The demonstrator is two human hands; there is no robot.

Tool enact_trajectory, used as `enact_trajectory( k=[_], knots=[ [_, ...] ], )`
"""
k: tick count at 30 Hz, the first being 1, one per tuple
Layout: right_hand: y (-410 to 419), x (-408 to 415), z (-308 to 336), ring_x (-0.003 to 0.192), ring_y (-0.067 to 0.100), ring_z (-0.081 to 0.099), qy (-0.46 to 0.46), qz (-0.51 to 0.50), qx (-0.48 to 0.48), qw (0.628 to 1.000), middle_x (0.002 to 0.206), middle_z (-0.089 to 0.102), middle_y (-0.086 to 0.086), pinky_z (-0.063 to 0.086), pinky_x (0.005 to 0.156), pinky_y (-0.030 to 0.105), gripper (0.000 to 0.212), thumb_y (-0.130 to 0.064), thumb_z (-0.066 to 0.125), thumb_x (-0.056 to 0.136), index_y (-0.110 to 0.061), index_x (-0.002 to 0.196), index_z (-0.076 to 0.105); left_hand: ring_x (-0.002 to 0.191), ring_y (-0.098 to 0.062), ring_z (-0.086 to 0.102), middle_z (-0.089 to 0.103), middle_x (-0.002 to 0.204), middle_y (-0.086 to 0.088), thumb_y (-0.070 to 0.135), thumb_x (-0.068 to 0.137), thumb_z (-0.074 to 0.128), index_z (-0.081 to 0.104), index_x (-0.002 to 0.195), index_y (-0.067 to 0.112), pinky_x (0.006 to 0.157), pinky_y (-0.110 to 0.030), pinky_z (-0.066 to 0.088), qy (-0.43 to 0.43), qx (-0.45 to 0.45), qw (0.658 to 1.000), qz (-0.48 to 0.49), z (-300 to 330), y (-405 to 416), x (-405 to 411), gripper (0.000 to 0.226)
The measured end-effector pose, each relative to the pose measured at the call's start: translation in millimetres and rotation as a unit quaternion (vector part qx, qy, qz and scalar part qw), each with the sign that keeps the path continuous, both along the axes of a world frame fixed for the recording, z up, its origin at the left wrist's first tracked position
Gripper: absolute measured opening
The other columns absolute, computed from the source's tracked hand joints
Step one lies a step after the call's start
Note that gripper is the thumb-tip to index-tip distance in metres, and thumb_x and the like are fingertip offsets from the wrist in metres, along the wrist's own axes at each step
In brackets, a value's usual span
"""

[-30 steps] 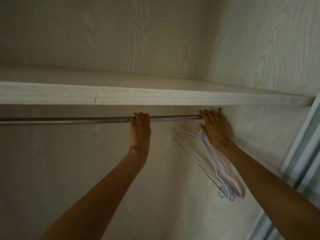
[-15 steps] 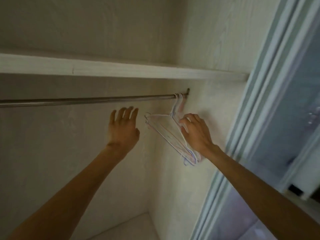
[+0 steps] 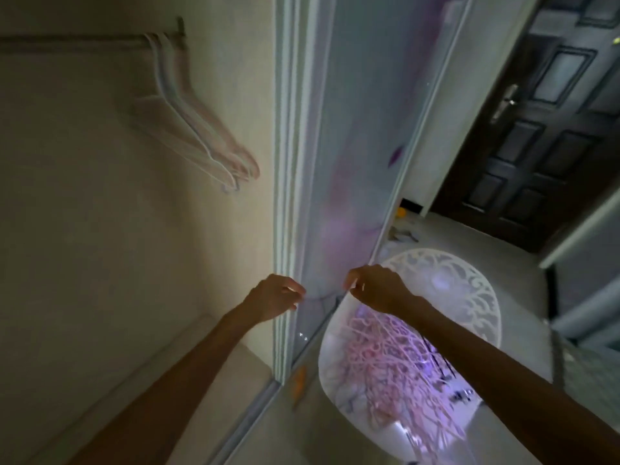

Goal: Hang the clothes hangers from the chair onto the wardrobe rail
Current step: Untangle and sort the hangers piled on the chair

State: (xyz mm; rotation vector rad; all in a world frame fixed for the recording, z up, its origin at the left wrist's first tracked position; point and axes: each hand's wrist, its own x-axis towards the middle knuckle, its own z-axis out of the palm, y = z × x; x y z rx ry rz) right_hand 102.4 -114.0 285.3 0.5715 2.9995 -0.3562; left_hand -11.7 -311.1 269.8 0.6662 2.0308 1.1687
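Observation:
A few thin pastel hangers [image 3: 198, 129] hang at the right end of the wardrobe rail [image 3: 73, 39], top left, blurred by motion. A white chair [image 3: 469, 297] with a lacy round back stands at lower right, its seat holding a tangled pile of pink hangers [image 3: 396, 357]. My left hand [image 3: 273, 297] hovers by the wardrobe door frame, fingers loosely curled, nothing in it. My right hand [image 3: 379, 286] is over the chair seat's near rim with fingertips pinched together; whether it grips anything is unclear.
The pale sliding door frame [image 3: 288, 196] and frosted door panel [image 3: 362, 129] stand between the wardrobe interior and the chair. A dark panelled door [image 3: 543, 129] is at the far right. Small items lie on the floor [image 3: 406, 233] behind the chair.
The view swung right and down from the rail to the chair. Both hands left the rail and dropped low; the hangers my right hand touched now hang free on the rail.

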Motion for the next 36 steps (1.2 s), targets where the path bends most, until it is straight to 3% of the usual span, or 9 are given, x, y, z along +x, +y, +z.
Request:
enact_trajectory(
  k=[4, 9, 11, 18, 21, 26, 31, 33, 36],
  knots=[
    [58.0, 64.3, -40.8, 0.107, 0.023, 0.061, -0.033, -0.1, -0.073, 0.992, 0.112, 0.067, 0.0, 0.047, 0.089, 0.032, 0.018, -0.019, 0.057, 0.087, -0.024, 0.098, 0.07, 0.044, 0.005, 0.059, 0.063, 0.07, 0.002, -0.004, 0.089, 0.053, 0.061, 0.112, -0.01, 0.042, -0.004, 0.042, -0.058, -0.042, 0.997, -0.036, -33.1, 58.1, 38.3, 0.024],
    [139.5, 122.9, -117.6, 0.113, 0.025, 0.059, -0.087, -0.195, -0.119, 0.97, 0.12, 0.065, 0.006, 0.047, 0.09, 0.032, 0.022, -0.019, 0.053, 0.088, -0.021, 0.101, 0.071, 0.037, 0.001, 0.058, 0.065, 0.05, 0.007, -0.005, 0.094, 0.044, 0.063, 0.096, -0.002, 0.037, -0.009, 0.038, -0.176, -0.099, 0.979, -0.026, -106.4, 133.3, 60.3, 0.019],
    [181.0, 139.3, -154.5, 0.109, 0.025, 0.062, -0.127, -0.207, -0.146, 0.959, 0.114, 0.068, 0.006, 0.048, 0.089, 0.033, 0.021, -0.018, 0.054, 0.088, -0.02, 0.1, 0.071, 0.04, 0.003, 0.058, 0.065, 0.065, 0.005, 0.003, 0.097, 0.04, 0.063, 0.089, 0.005, 0.046, -0.015, 0.036, -0.207, -0.142, 0.968, -0.007, -149.1, 169.6, 66.7, 0.024],
    [262.4, 151.2, -256.4, 0.111, 0.026, 0.059, -0.202, -0.194, -0.184, 0.942, 0.117, 0.064, 0.01, 0.044, 0.091, 0.029, 0.025, -0.021, 0.054, 0.09, -0.016, 0.112, 0.064, 0.098, -0.022, 0.058, 0.051, 0.135, -0.018, 0.007, 0.096, 0.045, 0.05, 0.13, -0.001, 0.063, -0.017, 0.04, -0.201, -0.218, 0.948, 0.115, -259.9, 228.5, 89.0, 0.036],
    [285.6, 145.0, -302.4, 0.118, 0.03, 0.053, -0.215, -0.188, -0.176, 0.942, 0.126, 0.057, 0.015, 0.044, 0.092, 0.035, 0.04, -0.027, 0.053, 0.091, -0.01, 0.126, 0.049, 0.129, -0.031, 0.045, 0.044, 0.142, -0.017, 0.004, 0.095, 0.046, 0.042, 0.137, 0.001, 0.072, -0.022, 0.042, -0.195, -0.247, 0.938, 0.143, -307.7, 245.0, 92.6, 0.042],
    [300.2, 121.4, -369.5, 0.126, 0.028, 0.044, -0.161, -0.157, -0.132, 0.965, 0.138, 0.042, 0.011, 0.04, 0.096, 0.037, 0.055, -0.032, 0.057, 0.088, -0.01, 0.134, 0.037, 0.132, -0.044, 0.038, 0.038, 0.143, -0.029, 0.011, 0.085, 0.066, 0.03, 0.145, 0.003, 0.109, -0.047, 0.034, -0.156, -0.298, 0.92, 0.201, -373.8, 255.4, 93.8, 0.071],
    [289.3, 91.3, -419.8, 0.146, 0.025, 0.013, -0.124, -0.08, -0.103, 0.984, 0.159, 0.007, 0.011, 0.023, 0.116, 0.039, 0.099, -0.053, 0.059, 0.08, -0.008, 0.15, 0.004, 0.143, -0.037, 0.013, 0.005, 0.156, -0.019, 0.06, 0.041, 0.078, 0.013, 0.151, 0.017, 0.115, -0.045, 0.02, -0.176, -0.307, 0.91, 0.216, -403.7, 263.4, 96.2, 0.135],
    [288.6, 80.8, -436.8, 0.146, 0.03, 0.01, -0.128, -0.099, -0.111, 0.981, 0.158, 0.004, 0.013, 0.023, 0.115, 0.045, 0.102, -0.056, 0.057, 0.079, -0.012, 0.15, -0.003, 0.141, -0.034, 0.019, 0.014, 0.154, -0.016, 0.046, 0.056, 0.079, 0.026, 0.147, 0.02, 0.115, -0.046, 0.025, -0.163, -0.277, 0.921, 0.218, -416.4, 260.5, 96.3, 0.108],
    [296.9, 77.5, -449.8, 0.131, 0.034, 0.033, -0.132, -0.076, -0.106, 0.983, 0.144, 0.034, 0.014, 0.035, 0.105, 0.044, 0.093, -0.052, 0.062, 0.077, -0.015, 0.15, 0.016, 0.134, -0.033, 0.032, 0.034, 0.146, -0.014, 0.027, 0.08, 0.07, 0.05, 0.133, 0.02, 0.11, -0.043, 0.034, -0.03, -0.305, 0.937, 0.167, -433.3, 250.9, 92.3, 0.057]
  ],
)
